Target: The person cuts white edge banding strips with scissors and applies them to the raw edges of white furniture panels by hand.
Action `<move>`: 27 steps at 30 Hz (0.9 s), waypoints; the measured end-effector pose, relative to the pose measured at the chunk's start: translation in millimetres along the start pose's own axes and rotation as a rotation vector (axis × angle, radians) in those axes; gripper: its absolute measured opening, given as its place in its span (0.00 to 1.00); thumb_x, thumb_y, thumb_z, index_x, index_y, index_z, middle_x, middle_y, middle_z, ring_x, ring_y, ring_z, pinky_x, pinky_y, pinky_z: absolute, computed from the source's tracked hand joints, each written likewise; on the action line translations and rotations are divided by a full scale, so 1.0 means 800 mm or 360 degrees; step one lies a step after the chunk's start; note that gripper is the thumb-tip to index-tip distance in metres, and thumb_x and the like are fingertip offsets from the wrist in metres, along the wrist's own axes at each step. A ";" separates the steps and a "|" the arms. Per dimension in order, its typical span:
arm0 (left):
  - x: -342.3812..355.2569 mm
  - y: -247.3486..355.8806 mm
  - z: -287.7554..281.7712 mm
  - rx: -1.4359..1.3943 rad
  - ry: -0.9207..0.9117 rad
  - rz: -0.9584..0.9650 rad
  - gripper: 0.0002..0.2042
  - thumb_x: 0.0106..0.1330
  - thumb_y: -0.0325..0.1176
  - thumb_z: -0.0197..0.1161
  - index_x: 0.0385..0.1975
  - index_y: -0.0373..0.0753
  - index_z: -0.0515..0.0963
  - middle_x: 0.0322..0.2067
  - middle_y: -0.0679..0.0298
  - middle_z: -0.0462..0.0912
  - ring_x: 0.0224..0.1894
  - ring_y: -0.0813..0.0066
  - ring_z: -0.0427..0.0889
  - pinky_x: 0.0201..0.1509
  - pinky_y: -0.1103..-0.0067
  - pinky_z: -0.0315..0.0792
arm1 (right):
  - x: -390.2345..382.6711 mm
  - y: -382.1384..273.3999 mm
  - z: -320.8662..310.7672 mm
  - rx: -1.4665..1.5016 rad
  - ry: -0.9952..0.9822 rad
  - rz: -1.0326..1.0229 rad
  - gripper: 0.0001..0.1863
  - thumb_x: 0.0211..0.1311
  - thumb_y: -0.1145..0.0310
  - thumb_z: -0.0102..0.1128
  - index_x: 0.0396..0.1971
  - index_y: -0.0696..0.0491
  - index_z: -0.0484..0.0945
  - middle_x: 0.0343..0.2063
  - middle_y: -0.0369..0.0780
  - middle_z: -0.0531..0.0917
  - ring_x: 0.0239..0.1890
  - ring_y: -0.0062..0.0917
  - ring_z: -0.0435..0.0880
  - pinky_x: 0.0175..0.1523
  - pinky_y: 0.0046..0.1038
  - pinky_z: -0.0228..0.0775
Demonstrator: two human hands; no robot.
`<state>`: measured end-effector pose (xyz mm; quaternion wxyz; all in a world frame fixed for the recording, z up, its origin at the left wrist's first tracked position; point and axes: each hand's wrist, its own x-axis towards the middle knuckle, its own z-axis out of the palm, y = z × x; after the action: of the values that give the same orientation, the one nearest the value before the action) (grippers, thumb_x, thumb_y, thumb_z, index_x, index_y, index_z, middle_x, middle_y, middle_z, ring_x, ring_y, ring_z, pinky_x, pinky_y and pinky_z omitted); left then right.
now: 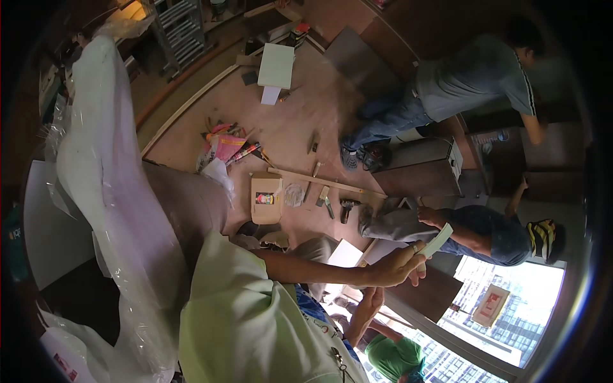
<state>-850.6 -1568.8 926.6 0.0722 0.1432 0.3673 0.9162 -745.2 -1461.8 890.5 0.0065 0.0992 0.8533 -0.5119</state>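
Observation:
My left hand [399, 265] stretches out to the right with its fingers closed around a flat, pale green-white strip [437, 241]. One end of the strip sticks out past the fingers. My right hand [370, 300] is raised just below the left wrist. Its fingers look drawn together, but their tips are partly hidden, and whether they hold anything cannot be made out. A light green shirt [242, 319] with a blue printed lanyard [311, 311] covers my body.
On the floor lie a cardboard box [266, 214], clear tape roll [294, 195], drill [348, 209], long wooden strip [325, 180] and pink bag [228, 148]. Plastic-wrapped material [108, 127] stands left. Co-workers in grey [466, 80], dark blue [498, 236] and green [393, 357] are nearby.

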 end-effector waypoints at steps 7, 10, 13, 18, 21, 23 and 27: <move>0.031 -0.014 0.009 0.0190 -0.0072 -0.0068 0.14 0.76 0.38 0.37 0.46 0.33 0.62 0.28 0.60 0.78 0.28 0.74 0.83 0.36 0.78 0.76 | 0.034 0.024 -0.021 0.0118 -0.0117 0.0017 0.16 0.71 0.63 0.47 0.39 0.63 0.75 0.31 0.38 0.81 0.34 0.18 0.77 0.42 0.23 0.69; 0.066 -0.019 -0.002 0.0357 0.0000 -0.0015 0.12 0.75 0.37 0.38 0.42 0.33 0.63 0.27 0.59 0.79 0.28 0.74 0.84 0.34 0.78 0.73 | 0.081 0.026 -0.019 0.0173 -0.0211 -0.0066 0.16 0.71 0.62 0.47 0.35 0.62 0.75 0.31 0.38 0.81 0.34 0.18 0.77 0.42 0.24 0.69; 0.110 -0.022 -0.015 0.0567 0.0102 0.0225 0.11 0.75 0.36 0.39 0.40 0.33 0.63 0.27 0.59 0.80 0.27 0.74 0.83 0.33 0.78 0.74 | 0.154 0.048 -0.020 0.0238 -0.0376 -0.0182 0.16 0.71 0.63 0.46 0.35 0.62 0.75 0.30 0.37 0.81 0.34 0.17 0.77 0.41 0.22 0.69; 0.195 -0.045 -0.038 0.0453 0.0534 0.0344 0.10 0.74 0.33 0.41 0.44 0.32 0.64 0.26 0.59 0.79 0.26 0.74 0.83 0.30 0.79 0.74 | 0.280 0.025 -0.036 -0.0064 -0.0629 -0.0428 0.16 0.70 0.62 0.49 0.35 0.62 0.76 0.26 0.36 0.77 0.31 0.15 0.71 0.37 0.21 0.64; 0.225 -0.038 -0.038 0.0534 0.0640 0.0308 0.11 0.73 0.33 0.43 0.46 0.31 0.64 0.28 0.58 0.79 0.27 0.74 0.82 0.31 0.79 0.74 | 0.323 -0.018 -0.053 -0.0121 -0.0711 -0.0553 0.18 0.69 0.60 0.50 0.31 0.62 0.76 0.18 0.35 0.71 0.24 0.17 0.65 0.29 0.24 0.60; 0.241 -0.042 -0.032 0.0504 0.0626 0.0322 0.12 0.72 0.33 0.44 0.47 0.31 0.64 0.28 0.57 0.79 0.27 0.72 0.82 0.32 0.79 0.75 | 0.359 -0.005 -0.074 -0.0186 -0.0806 -0.0529 0.17 0.69 0.61 0.51 0.30 0.62 0.75 0.19 0.36 0.71 0.23 0.17 0.64 0.28 0.24 0.60; 0.257 -0.035 -0.035 0.0571 0.0561 0.0357 0.15 0.73 0.36 0.44 0.52 0.32 0.62 0.31 0.54 0.79 0.30 0.71 0.83 0.36 0.78 0.76 | 0.384 -0.002 -0.081 0.0013 -0.0877 -0.0614 0.15 0.69 0.63 0.51 0.31 0.61 0.76 0.22 0.38 0.78 0.24 0.17 0.70 0.30 0.22 0.63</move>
<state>-1054.0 -1518.1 930.5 -0.1214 0.0318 0.5125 0.8495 -1040.3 -1355.5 888.0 0.1396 -0.2063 0.8205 -0.5145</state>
